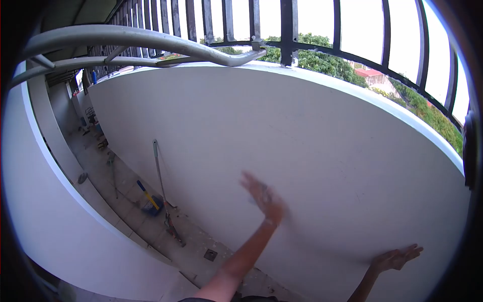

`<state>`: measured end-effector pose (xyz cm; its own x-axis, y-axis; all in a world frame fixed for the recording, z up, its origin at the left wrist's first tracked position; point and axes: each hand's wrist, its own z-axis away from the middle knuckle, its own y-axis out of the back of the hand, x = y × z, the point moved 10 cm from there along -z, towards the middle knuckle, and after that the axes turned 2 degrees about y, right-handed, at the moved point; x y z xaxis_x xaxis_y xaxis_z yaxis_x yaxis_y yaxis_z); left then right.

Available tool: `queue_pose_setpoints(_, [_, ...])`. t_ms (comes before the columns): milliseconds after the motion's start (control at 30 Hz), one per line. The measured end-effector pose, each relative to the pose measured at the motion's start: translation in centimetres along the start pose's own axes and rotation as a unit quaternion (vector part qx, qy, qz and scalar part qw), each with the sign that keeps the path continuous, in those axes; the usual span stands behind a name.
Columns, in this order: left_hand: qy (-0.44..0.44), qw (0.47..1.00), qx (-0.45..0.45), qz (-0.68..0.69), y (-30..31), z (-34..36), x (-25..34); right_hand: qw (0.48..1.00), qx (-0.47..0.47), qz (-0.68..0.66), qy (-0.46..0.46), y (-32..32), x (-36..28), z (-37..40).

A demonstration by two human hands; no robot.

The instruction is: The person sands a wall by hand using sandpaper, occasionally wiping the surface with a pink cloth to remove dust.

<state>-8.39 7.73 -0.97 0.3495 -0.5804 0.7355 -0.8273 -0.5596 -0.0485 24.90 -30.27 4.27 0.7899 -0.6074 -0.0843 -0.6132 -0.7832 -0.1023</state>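
My left hand (265,199) is against or just in front of the pale wall (322,151), smeared by motion. Its fingers point up and to the left. A greyish patch shows by the palm, too blurred to tell whether it is something held. Lower on the right, my right hand (397,257) is beside the same wall with its fingers stretched out. No object shows in it. Whether its palm touches the wall cannot be made out.
Black railings (289,30) rise above the wall. A grey metal tube frame (151,38) crosses the upper left. On the tiled floor are a long-handled tool (160,171) leaning on the wall, a blue dustpan (152,206) with a yellow handle and a drain (210,255).
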Motion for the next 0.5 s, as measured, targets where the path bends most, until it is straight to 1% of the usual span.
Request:
queue_pose_setpoints(33, [-0.168, 0.985, -0.002, 0.034, -0.2, -3.6, 5.6, 1.0, -0.003, -0.003, -0.003, -0.1, 0.0, 0.0])
queue_pose_setpoints(67, [-0.331, 0.941, -0.003, 0.068, 0.1, -6.6, 10.9, 1.0, -0.007, -0.005, -0.007, -0.3, -0.1, -0.1])
queue_pose_setpoints(100, [-0.252, 0.963, -0.057, 0.071, -0.6, -10.8, 13.9, 1.0, -0.005, -0.007, -0.003, -0.3, -0.5, -0.3])
queue_pose_setpoints(167, [-0.332, 0.94, -0.044, 0.072, -1.1, -18.2, 17.0, 1.0, -0.007, -0.008, 0.008, -0.2, -1.1, -0.8])
queue_pose_setpoints(233, [-0.361, 0.932, -0.009, 0.04, -0.6, -22.5, 16.4, 1.0, -0.014, -0.015, -0.001, -0.1, -0.6, -0.4])
queue_pose_setpoints(267, [-0.306, 0.95, -0.053, 0.024, -1.3, -23.5, 13.3, 1.0, -0.015, -0.019, -0.003, -0.3, -0.3, -0.3])
queue_pose_setpoints(333, [-0.246, 0.966, -0.059, 0.054, -0.8, -23.5, 8.2, 1.0, -0.021, -0.02, -0.01, -0.4, -0.4, -0.3])
queue_pose_setpoints(367, [-0.241, 0.965, -0.017, 0.102, 0.8, -22.7, 6.7, 0.999, -0.02, -0.021, -0.015, -0.3, -0.3, -0.3])
queue_pose_setpoints(433, [-0.15, 0.983, -0.002, 0.101, 1.5, -19.6, -0.4, 1.0, -0.026, -0.013, -0.001, -0.3, -0.6, -0.6])
queue_pose_setpoints(467, [-0.067, 0.98, 0.023, 0.187, 1.9, -17.7, -4.2, 1.0, -0.028, -0.008, 0.004, -0.3, -0.8, -0.7])
queue_pose_setpoints(500, [0.02, 0.962, 0.045, 0.268, 1.4, -15.5, -8.1, 1.0, -0.024, -0.016, 0.0, -0.3, -1.0, -0.9])
